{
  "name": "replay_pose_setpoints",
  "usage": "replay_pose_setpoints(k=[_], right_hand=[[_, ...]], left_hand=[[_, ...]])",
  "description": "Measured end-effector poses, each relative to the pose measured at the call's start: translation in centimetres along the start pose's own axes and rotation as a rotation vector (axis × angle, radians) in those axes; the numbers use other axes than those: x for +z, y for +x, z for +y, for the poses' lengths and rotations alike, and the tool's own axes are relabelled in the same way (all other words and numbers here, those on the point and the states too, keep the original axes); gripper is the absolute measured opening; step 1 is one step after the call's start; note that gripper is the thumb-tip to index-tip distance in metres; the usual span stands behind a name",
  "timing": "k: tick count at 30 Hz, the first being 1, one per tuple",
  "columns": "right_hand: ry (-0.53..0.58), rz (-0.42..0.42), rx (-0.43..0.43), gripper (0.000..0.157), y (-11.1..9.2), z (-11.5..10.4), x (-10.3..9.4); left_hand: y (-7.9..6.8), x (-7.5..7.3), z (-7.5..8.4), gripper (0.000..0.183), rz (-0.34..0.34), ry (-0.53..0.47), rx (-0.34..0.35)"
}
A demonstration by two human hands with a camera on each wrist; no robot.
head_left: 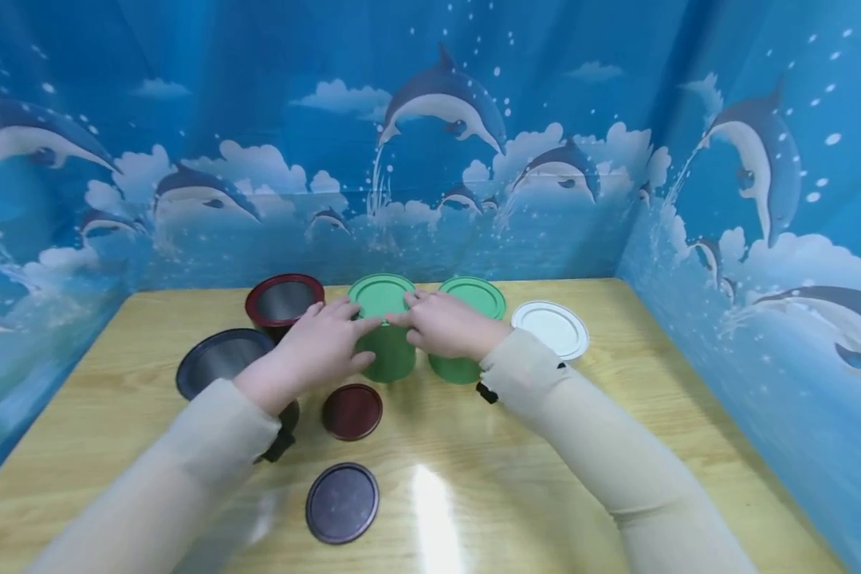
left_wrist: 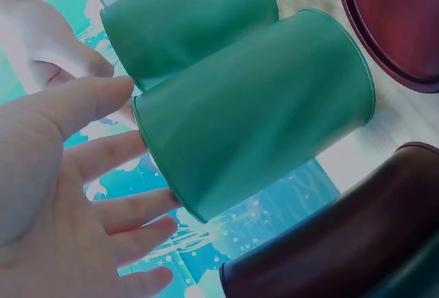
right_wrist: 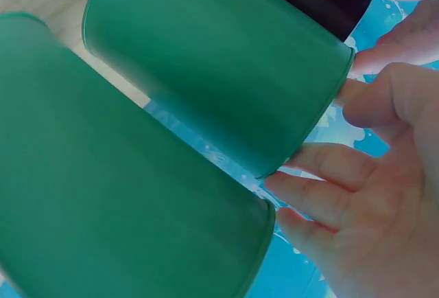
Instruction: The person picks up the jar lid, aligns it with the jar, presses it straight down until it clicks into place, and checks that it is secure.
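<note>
Two green canisters with round green tops stand side by side at the back of the table. My left hand (head_left: 316,347) reaches to the left one (head_left: 391,359), its fingers extended and touching the edge of the top. From the other side my right hand (head_left: 445,323) touches that same edge, fingers mostly straight. Both index fingertips nearly meet at the front of the rim. In the left wrist view the green canister (left_wrist: 254,116) lies beyond the spread fingers. Close to the right hand is the second green canister (right_wrist: 116,181). Neither hand wraps round anything.
A dark red canister (head_left: 257,307) and a black one (head_left: 218,363) stand left. A white round container (head_left: 551,328) is at right. A dark red disc (head_left: 351,412) and a black disc (head_left: 342,504) lie in front. Dolphin-print curtains (head_left: 258,80) border the wooden table (head_left: 531,494).
</note>
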State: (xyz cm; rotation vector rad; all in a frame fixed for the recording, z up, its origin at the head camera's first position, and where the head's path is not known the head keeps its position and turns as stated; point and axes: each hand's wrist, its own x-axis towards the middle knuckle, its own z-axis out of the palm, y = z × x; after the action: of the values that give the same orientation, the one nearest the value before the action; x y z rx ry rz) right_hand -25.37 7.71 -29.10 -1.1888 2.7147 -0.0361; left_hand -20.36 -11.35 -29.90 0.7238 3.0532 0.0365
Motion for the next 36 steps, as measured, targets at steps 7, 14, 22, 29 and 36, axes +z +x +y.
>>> replay_pose_setpoints(k=[7,14,22,29,36], right_hand=[[-0.036,-0.007,-0.011,0.048,0.1,0.6,0.5],[-0.051,0.012,0.010,0.046,0.1,-0.1,-0.1],[-0.034,0.047,0.057,0.037,1.1,-0.1,-0.6],[-0.144,0.061,0.068,0.047,1.4,0.7,0.4],[-0.129,0.111,0.065,0.047,1.7,0.9,1.1]], left_hand=[[0.3,0.2,-0.1,0.058,-0.045,0.015,-0.011],[-0.4,-0.4,0.0,0.061,-0.014,0.033,0.001],[0.6,-1.0,-0.1,0.057,-0.060,0.050,-0.007],[1.8,-0.4,-0.7,0.083,-0.208,0.031,-0.066],[2.0,0.2,-1.4,0.088,-0.194,-0.002,-0.064]])
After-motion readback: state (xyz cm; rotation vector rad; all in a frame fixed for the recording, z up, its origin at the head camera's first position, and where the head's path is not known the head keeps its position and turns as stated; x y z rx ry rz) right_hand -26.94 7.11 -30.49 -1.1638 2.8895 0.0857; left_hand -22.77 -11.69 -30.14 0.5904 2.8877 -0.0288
